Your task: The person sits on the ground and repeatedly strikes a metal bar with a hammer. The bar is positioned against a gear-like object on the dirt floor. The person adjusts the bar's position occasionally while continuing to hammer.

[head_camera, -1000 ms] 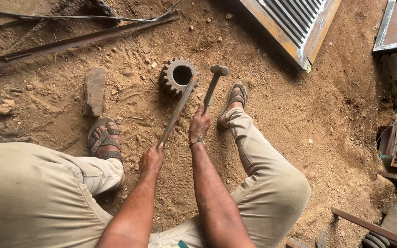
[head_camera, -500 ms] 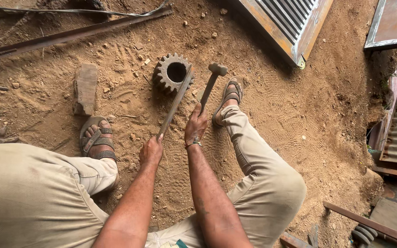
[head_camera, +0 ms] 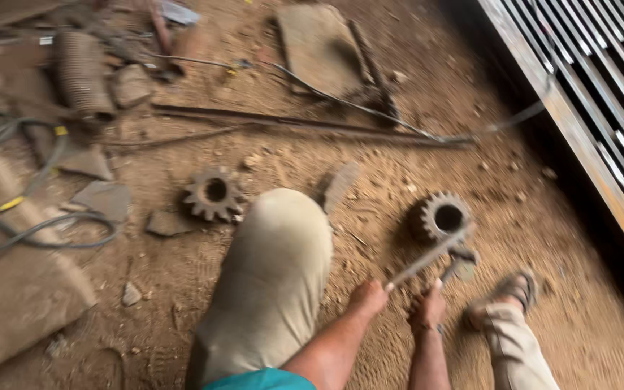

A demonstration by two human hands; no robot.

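Note:
I crouch on a dirt floor. My left hand (head_camera: 368, 297) is closed around a long metal rod (head_camera: 427, 258) whose far end rests against a rusty toothed gear (head_camera: 440, 217) lying flat on the ground. My right hand (head_camera: 426, 309) grips the handle of a hammer (head_camera: 459, 261), its head just below the gear beside the rod's tip. My left knee in beige trousers (head_camera: 272, 274) fills the middle; my right foot in a sandal (head_camera: 503, 296) sits to the right of the hammer.
A second rusty gear (head_camera: 214, 193) lies to the left of my knee. Stones, cables (head_camera: 30, 217), a ribbed hose (head_camera: 81, 72), thin bars (head_camera: 312, 126) and a flat slab (head_camera: 319, 43) litter the far ground. A metal grille (head_camera: 601, 108) runs along the right.
The view has swung left and up, showing more of the floor and a second gear. Both hands still hold the rod and the hammer at the gear.

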